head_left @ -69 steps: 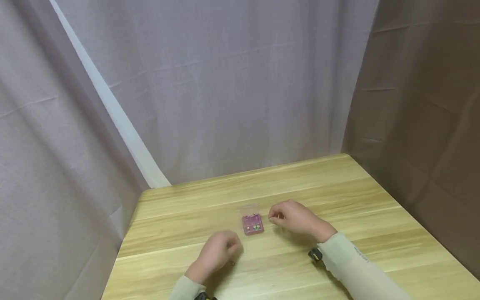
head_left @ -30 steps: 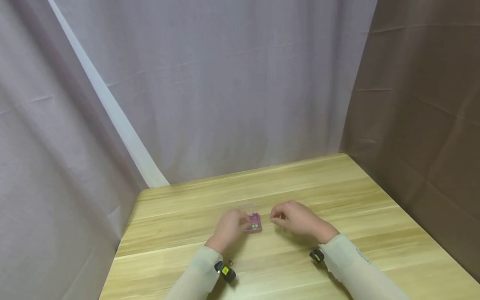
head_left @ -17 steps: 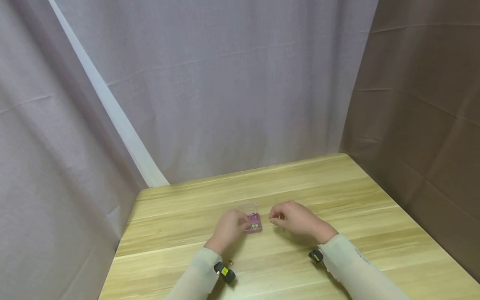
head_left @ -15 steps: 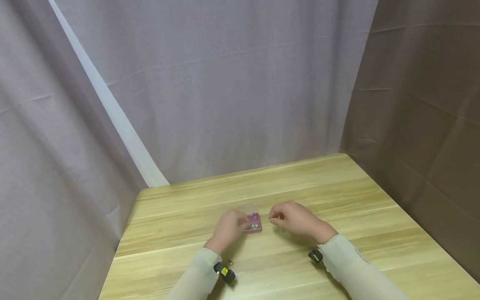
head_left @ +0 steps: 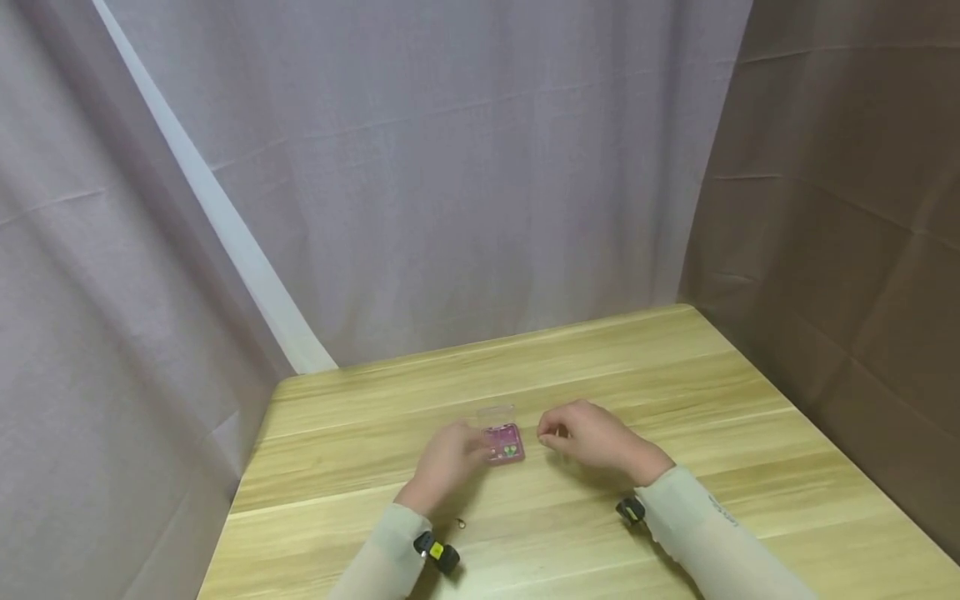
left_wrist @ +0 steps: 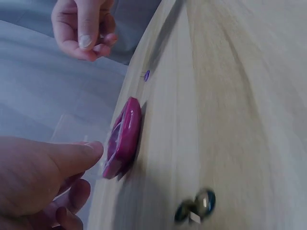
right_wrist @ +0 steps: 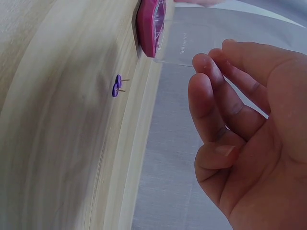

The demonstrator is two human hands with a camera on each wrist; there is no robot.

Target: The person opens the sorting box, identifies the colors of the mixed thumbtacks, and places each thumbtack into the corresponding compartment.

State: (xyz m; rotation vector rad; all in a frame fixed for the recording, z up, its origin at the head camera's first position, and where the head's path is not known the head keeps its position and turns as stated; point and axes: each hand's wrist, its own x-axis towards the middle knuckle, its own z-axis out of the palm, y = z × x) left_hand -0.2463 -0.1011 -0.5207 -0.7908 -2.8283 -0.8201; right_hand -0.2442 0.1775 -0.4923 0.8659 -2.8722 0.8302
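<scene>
A small pink compartment box (head_left: 522, 457) sits on the table, its clear hinged lid (head_left: 497, 413) raised at the back. Small green-and-white pieces (head_left: 510, 451) lie in its front right compartment. My left hand (head_left: 447, 460) is at the box's left side. In the left wrist view its thumb reaches toward the box, the other fingers loosely curled, and no held item shows. Right of the box, my right hand (head_left: 588, 433) hovers with loosely bent fingers and nothing between them. Two purple-headed studs (right_wrist: 115, 89) with thin pins stand below it in the right wrist view.
A shiny dark pair of small studs (left_wrist: 196, 207), blurred, lies on the wooden table (head_left: 360, 517) nearer to me. Grey curtains (head_left: 450, 208) hang behind and to the left, and a brown one (head_left: 847, 250) on the right.
My left hand has gone from beside the dark studs up to the box, over its left part, then drawn back slightly left, uncovering more of it. The right hand has stayed in place.
</scene>
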